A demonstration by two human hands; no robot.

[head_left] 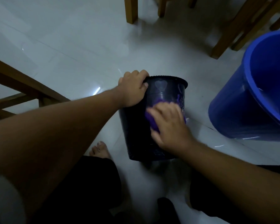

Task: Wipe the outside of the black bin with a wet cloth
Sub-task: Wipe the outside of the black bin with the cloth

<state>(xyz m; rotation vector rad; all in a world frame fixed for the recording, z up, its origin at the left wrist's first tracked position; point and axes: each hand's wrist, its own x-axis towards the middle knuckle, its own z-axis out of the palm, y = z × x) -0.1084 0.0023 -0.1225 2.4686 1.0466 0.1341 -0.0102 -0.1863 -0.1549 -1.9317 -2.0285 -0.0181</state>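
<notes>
While it sits on the tiled floor [71,59] beside a blue bucket [252,94], black bin [134,126]: light, stiff plastic (likely slippery wet), best steadied at the rim. Left hand [132,89] clenches that rim; right hand [170,126] presses purple cloth [149,119] flat against its side.

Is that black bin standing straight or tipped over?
Tipped: the black bin leans away, its rim held by the left hand, its base edge on the floor.
</notes>
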